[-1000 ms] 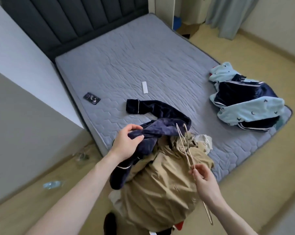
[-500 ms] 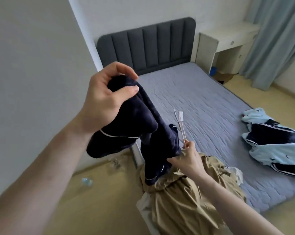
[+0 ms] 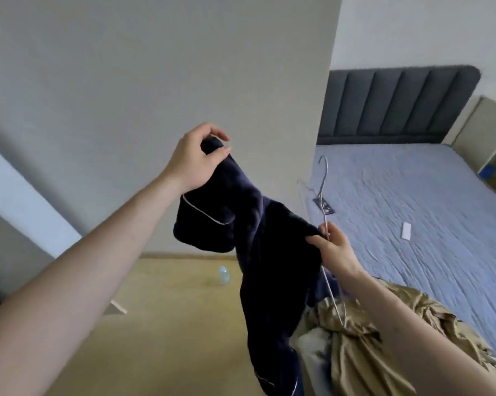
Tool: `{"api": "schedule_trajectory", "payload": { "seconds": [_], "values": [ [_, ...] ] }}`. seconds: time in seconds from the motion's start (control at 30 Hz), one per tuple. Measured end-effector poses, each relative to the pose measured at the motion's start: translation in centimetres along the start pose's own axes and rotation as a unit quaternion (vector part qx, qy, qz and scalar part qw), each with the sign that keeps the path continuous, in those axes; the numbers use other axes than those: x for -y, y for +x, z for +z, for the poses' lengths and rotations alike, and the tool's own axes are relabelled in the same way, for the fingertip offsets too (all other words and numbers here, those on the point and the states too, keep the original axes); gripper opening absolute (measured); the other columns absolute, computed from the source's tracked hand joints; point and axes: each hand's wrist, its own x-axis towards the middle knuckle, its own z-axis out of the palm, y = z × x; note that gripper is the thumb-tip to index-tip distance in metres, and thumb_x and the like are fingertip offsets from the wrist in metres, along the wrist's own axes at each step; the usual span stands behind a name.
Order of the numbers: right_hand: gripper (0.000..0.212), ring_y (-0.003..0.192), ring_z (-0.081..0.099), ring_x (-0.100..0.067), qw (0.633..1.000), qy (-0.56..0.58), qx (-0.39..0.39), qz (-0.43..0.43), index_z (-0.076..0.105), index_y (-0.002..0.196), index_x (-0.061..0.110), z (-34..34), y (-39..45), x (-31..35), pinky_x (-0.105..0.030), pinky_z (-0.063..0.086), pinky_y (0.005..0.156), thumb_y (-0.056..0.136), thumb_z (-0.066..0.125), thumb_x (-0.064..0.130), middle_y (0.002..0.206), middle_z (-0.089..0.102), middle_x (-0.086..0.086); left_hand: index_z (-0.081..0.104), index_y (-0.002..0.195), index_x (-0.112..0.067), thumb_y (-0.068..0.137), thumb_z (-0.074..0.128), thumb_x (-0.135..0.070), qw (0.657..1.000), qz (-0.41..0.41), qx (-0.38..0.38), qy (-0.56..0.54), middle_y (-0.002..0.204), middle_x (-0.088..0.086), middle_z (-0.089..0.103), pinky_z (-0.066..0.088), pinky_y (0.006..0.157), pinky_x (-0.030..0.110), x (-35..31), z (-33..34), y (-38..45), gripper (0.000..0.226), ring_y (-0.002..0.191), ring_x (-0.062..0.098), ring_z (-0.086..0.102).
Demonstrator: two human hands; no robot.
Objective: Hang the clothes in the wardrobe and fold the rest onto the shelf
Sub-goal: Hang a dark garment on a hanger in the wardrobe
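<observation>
Navy garment (image 3: 269, 252) now lifted clear of the bed (image 3: 412, 210) — left hand (image 3: 195, 161) grasping its top, right hand (image 3: 332, 247) pinching cloth and hanger (image 3: 323, 190) — ready for threading.

1. No text, label, brand, number or sign can be read anywhere.
2. The small white object (image 3: 406, 231) lying on the mattress (image 3: 412, 195) is too blurred for any marking to be made out.

Left hand (image 3: 196, 160) raised, fingers pinched shut around dark cloth — right hand (image 3: 333, 248) lower, gripping cloth and wire together.
</observation>
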Motion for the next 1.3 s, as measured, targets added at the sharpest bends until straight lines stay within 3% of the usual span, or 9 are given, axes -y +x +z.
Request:
{"api": "schedule_trajectory", "payload": {
  "seconds": [0.13, 0.27, 0.47, 0.57, 0.7, 0.83, 1.07, 1.17, 1.3],
  "values": [
    [0.042, 0.049, 0.035, -0.008, 0.995, 0.062, 0.074, -0.016, 0.037, 0.071, 0.025, 5.8, -2.1, 5.7, -0.017, 0.028, 0.040, 0.092, 0.064, 0.002, 0.059, 0.035, 0.006, 0.067, 0.109, -0.021, 0.093, 0.069, -0.022, 0.984, -0.136, 0.002, 0.114, 0.110, -0.007, 0.068, 0.047, 0.097, 0.031, 10.0, -4.8, -5.6, 0.016, 0.110, 0.019, 0.063],
    [0.040, 0.052, 0.035, -0.008, 0.984, 0.080, 0.157, -0.034, 0.037, 0.074, 0.025, 10.6, -3.4, 10.1, -0.021, 0.024, 0.043, 0.094, 0.069, 0.011, 0.064, 0.036, 0.003, 0.061, 0.123, -0.023, 0.091, 0.069, -0.024, 0.954, -0.227, 0.032, 0.194, 0.128, -0.001, 0.055, 0.045, 0.103, 0.035, 14.2, -7.8, -12.8, 0.033, 0.120, 0.021, 0.056],
    [0.040, 0.051, 0.024, -0.012, 0.954, 0.060, 0.291, -0.049, 0.034, 0.077, 0.022, 17.4, -4.1, 12.4, -0.022, 0.022, 0.044, 0.098, 0.067, 0.012, 0.066, 0.029, 0.003, 0.062, 0.115, -0.034, 0.087, 0.073, -0.018, 0.972, -0.231, 0.036, 0.019, 0.123, -0.016, 0.056, 0.049, 0.085, 0.012, 8.1, -8.1, -21.2, 0.034, 0.108, -0.006, 0.057],
    [0.040, 0.049, 0.022, -0.012, 0.936, 0.039, 0.346, -0.050, 0.033, 0.077, 0.020, 20.4, -5.0, 12.3, -0.023, 0.022, 0.042, 0.098, 0.063, 0.003, 0.061, 0.030, 0.006, 0.057, 0.121, -0.034, 0.079, 0.081, -0.037, 0.962, -0.268, 0.045, -0.029, 0.117, -0.018, 0.062, 0.053, 0.086, 0.023, 5.6, -7.2, -23.5, 0.048, 0.104, -0.002, 0.062],
    [0.042, 0.050, 0.025, -0.010, 0.922, 0.043, 0.383, -0.048, 0.031, 0.077, 0.019, 22.8, -5.7, 12.1, -0.023, 0.023, 0.043, 0.096, 0.058, -0.006, 0.062, 0.033, 0.007, 0.037, 0.106, -0.030, 0.063, 0.085, -0.061, 0.936, -0.295, -0.153, 0.113, 0.104, -0.013, 0.052, 0.053, 0.072, 0.027, 5.5, -4.5, -25.4, 0.071, 0.089, 0.010, 0.059],
    [0.040, 0.052, 0.026, -0.010, 0.899, 0.068, 0.429, -0.059, 0.031, 0.083, 0.019, 24.1, -5.5, 12.2, -0.022, 0.024, 0.043, 0.094, 0.049, -0.014, 0.068, 0.031, 0.003, 0.033, 0.097, -0.030, 0.078, 0.081, -0.036, 0.915, -0.265, -0.233, 0.198, 0.092, -0.010, 0.050, 0.049, 0.068, 0.030, 7.2, -3.2, -25.8, 0.052, 0.077, 0.014, 0.054],
    [0.041, 0.059, 0.035, -0.008, 0.897, 0.063, 0.417, -0.136, 0.035, 0.080, 0.023, 24.8, -2.7, 11.7, -0.017, 0.036, 0.052, 0.093, 0.051, -0.012, 0.074, 0.039, 0.004, 0.051, 0.092, -0.030, 0.090, 0.065, -0.027, 0.816, -0.536, -0.149, 0.157, 0.087, -0.012, 0.063, 0.057, 0.070, 0.037, 12.7, -4.5, -31.5, 0.014, 0.075, 0.012, 0.064],
    [0.032, 0.066, 0.044, -0.013, 0.895, 0.009, 0.421, -0.147, 0.039, 0.081, 0.019, 25.3, -1.7, 10.9, -0.028, 0.041, 0.060, 0.092, 0.056, -0.006, 0.074, 0.044, 0.003, 0.063, 0.093, -0.023, 0.094, 0.063, -0.025, 0.783, -0.589, -0.183, 0.081, 0.089, -0.004, 0.070, 0.055, 0.079, 0.036, 13.7, -7.3, -33.6, 0.003, 0.085, 0.023, 0.067],
    [0.019, 0.077, 0.062, -0.018, 0.893, -0.110, 0.407, -0.158, 0.046, 0.086, 0.012, 26.4, -0.8, 9.7, -0.038, 0.052, 0.069, 0.091, 0.063, 0.002, 0.083, 0.062, 0.000, 0.074, 0.096, -0.016, 0.094, 0.061, -0.021, 0.747, -0.599, -0.263, -0.120, 0.085, 0.007, 0.075, 0.053, 0.069, 0.034, 12.2, -11.6, -33.1, 0.015, 0.076, 0.024, 0.070]
  ]
}}
